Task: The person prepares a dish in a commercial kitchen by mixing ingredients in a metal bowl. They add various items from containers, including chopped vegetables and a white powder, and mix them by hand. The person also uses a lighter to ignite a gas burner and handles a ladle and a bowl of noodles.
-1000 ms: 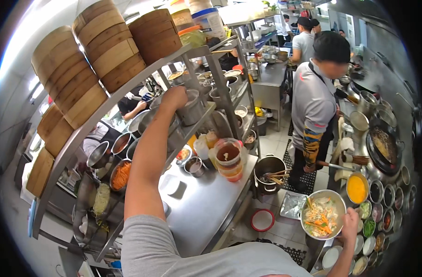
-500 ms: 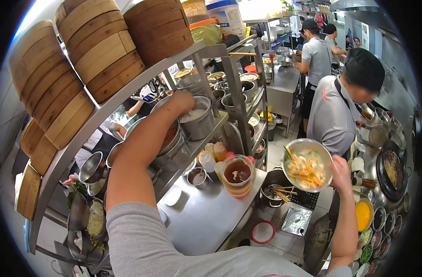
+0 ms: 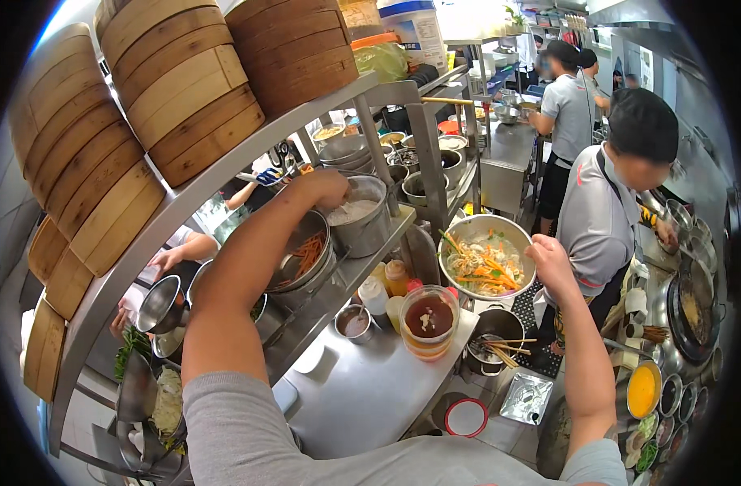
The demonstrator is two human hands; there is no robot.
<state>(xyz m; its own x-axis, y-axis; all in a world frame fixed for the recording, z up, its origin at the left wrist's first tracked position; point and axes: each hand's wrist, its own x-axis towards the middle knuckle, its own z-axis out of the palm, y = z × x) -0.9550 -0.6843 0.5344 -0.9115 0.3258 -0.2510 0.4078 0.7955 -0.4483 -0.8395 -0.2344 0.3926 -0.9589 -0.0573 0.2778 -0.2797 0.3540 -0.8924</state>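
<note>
My right hand (image 3: 551,263) grips the rim of a metal bowl (image 3: 526,285), raised over the floor between the counter and the stove side. Inside lie sliced vegetables (image 3: 490,263), orange strips among pale and green pieces. My left arm reaches up to the shelf, where my left hand (image 3: 331,189) is at the rim of a deep metal pot (image 3: 362,235) with white powder (image 3: 352,212) in it. Its fingers look curled, and their tips are hidden. Beside that pot, nearer me, stands another metal pot (image 3: 315,271) with orange shreds.
Stacked bamboo steamers (image 3: 192,97) line the upper shelf. A tub of brown liquid (image 3: 429,320) and bottles (image 3: 373,296) stand on the steel counter (image 3: 362,397). A co-worker (image 3: 601,202) stands close on the right by a wok (image 3: 690,312). A pot with sticks (image 3: 493,340) is below the bowl.
My right hand has brought the bowl left and slightly up. My left hand has stayed at the powder pot, slightly lower. The nearby co-worker's arm now extends toward the stove.
</note>
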